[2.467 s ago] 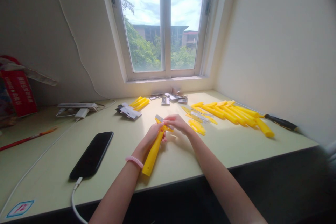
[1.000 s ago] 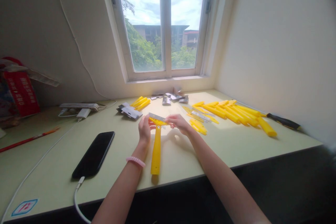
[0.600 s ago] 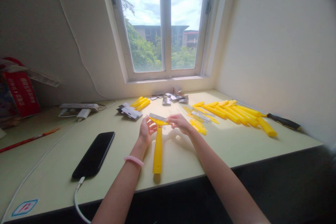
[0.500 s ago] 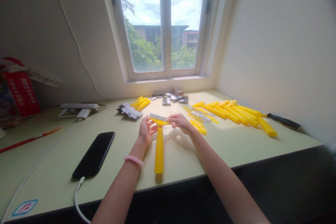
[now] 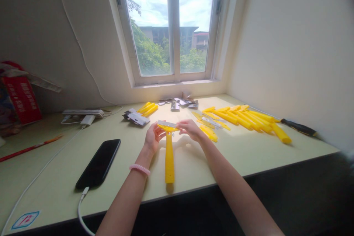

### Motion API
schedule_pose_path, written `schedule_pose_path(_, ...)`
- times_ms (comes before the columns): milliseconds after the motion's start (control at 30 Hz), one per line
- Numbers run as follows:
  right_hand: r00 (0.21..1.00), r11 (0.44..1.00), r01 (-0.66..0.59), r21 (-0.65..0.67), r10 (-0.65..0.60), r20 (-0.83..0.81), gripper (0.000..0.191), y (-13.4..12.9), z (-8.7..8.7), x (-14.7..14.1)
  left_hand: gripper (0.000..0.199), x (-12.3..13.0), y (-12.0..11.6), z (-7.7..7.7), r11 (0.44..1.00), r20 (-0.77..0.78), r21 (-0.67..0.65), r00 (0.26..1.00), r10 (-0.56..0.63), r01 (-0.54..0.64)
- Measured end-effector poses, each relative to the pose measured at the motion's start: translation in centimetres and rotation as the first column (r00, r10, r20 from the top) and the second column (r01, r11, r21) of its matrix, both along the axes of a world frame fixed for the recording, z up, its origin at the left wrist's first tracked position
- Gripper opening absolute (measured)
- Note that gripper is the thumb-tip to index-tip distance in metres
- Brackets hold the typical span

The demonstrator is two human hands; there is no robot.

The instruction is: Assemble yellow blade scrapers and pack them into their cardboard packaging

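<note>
The left hand (image 5: 153, 138) curls narrowly around the left end of a yellow scraper's head (image 5: 167, 128), and the right hand (image 5: 190, 129) pinches its right end. A steel blade (image 5: 166, 123) sits along the head's far edge, and the handle (image 5: 169, 160) points back towards the desk's near edge, above the desk (image 5: 193, 169). A pink band (image 5: 139, 169) circles the left wrist. Yellow pieces (image 5: 208, 133) lie just beyond the right hand, with more handles (image 5: 238, 118) further right. Loose blades (image 5: 137, 119) lie ahead of the left hand, and a phone (image 5: 98, 164) lies to its left.
</note>
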State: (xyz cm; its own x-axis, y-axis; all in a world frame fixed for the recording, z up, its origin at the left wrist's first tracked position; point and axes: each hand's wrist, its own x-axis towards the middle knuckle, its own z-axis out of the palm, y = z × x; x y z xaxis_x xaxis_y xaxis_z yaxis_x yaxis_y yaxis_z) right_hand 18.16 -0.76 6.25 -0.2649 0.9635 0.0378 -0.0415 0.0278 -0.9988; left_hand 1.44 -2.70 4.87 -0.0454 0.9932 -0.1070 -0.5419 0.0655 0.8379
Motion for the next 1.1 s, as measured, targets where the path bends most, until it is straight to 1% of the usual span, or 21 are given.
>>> schedule_pose_path(100,1.000,1.000,0.000,0.002,0.000,-0.013,0.008,-0.04,0.05,-0.04,0.025,0.07,0.04,0.02,0.999,-0.016,-0.002,0.999,0.034,-0.034)
schedule_pose_path(300,0.999,0.999,0.041,0.006,-0.040,-0.034,0.006,0.16,-0.15,-0.15,0.023,0.37,-0.16,0.22,0.994,-0.034,0.032,0.994,0.103,-0.102)
schedule_pose_path(433,0.999,0.999,0.042,0.013,-0.042,-0.035,0.007,0.29,-0.23,-0.16,0.019,0.59,-0.40,0.22,0.991,-0.165,0.030,0.977,0.132,-0.129)
schedule_pose_path(533,0.999,1.000,0.023,0.014,-0.022,-0.037,0.008,0.29,-0.23,-0.21,0.014,0.73,-0.46,0.03,0.988,-0.216,0.078,0.966,0.145,-0.131)
schedule_pose_path(733,0.997,0.998,-0.068,-0.005,0.068,-0.047,0.008,0.11,-0.41,-0.33,0.015,0.79,-0.13,-0.44,0.956,-0.225,0.187,0.937,0.267,-0.227)
schedule_pose_path(900,0.994,0.994,-0.110,-0.013,0.110,-0.029,0.012,0.07,-0.65,-0.32,0.014,0.66,0.10,-0.54,0.922,-0.212,0.236,0.910,0.357,-0.307)
schedule_pose_path(1000,0.994,0.994,-0.107,-0.012,0.107,-0.034,0.013,0.03,-0.62,-0.48,0.014,0.62,0.05,-0.50,0.916,-0.230,0.246,0.899,0.372,-0.316)
schedule_pose_path(1100,0.998,0.998,-0.053,-0.018,0.053,-0.036,0.012,-0.03,-0.49,-0.72,0.014,0.65,-0.15,-0.39,0.928,-0.218,0.229,0.914,0.342,-0.293)
